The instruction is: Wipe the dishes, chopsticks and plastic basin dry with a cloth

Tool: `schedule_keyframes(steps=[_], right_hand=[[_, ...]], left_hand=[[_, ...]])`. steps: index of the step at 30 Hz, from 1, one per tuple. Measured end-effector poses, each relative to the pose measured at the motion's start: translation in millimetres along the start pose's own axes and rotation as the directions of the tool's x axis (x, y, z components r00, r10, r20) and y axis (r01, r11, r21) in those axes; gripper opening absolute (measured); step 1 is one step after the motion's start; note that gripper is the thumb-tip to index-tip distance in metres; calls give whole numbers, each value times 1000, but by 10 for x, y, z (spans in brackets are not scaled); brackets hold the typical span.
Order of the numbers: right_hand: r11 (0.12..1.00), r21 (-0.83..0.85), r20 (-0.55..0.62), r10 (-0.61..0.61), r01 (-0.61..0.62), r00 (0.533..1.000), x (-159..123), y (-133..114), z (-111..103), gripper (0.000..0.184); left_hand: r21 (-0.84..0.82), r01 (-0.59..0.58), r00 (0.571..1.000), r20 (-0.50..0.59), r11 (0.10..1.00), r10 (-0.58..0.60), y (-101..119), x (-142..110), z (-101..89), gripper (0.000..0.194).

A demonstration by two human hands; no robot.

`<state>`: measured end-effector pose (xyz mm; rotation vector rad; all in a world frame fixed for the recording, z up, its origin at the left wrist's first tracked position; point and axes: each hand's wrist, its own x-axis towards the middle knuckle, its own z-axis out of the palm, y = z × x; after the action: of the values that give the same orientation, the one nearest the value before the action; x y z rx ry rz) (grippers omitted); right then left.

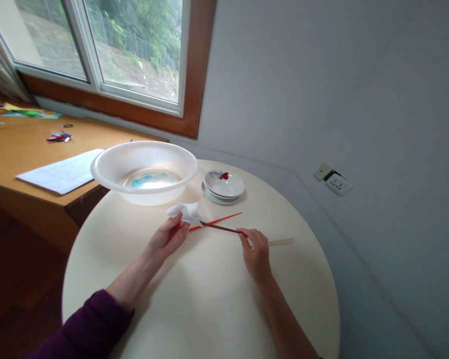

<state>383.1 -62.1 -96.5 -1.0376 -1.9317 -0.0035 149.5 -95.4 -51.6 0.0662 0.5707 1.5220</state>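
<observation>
My left hand (170,234) is closed on a crumpled white tissue (187,213), pinched between thumb and fingers. A dark brown chopstick (222,228) runs from the tissue to my right hand (256,249), whose fingers grip its other end. The chopstick's left tip touches or enters the tissue; I cannot tell which. Under it, a red-orange chopstick (226,218) lies slantwise on the table, partly hidden by my left hand. Pale wooden chopsticks (282,242) stick out to the right from behind my right hand.
On the round cream table (205,309) stand a wide translucent basin (108,175) with something blue at its bottom and a small stack of white dishes (230,187). A wooden desk (7,154) with a paper sheet (65,169) adjoins at left. A wall with a socket (338,184) borders the right.
</observation>
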Motion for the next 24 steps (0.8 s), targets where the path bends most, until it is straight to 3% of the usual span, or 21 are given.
schedule_keyframes(steps=[10,18,24], right_hand=[[999,-14,-22,-46,45,999,-5,-41,26,20],[996,-1,-13,-86,86,996,23,-116,-35,16],[997,-8,-6,-79,79,997,23,-101,-34,17]], left_hand=[[-13,-22,999,-25,1000,21,-43,24,-25,20],[24,-43,998,51,999,42,-56,4,-1,18],[-3,-20,999,26,1000,20,16,64,-17,32]])
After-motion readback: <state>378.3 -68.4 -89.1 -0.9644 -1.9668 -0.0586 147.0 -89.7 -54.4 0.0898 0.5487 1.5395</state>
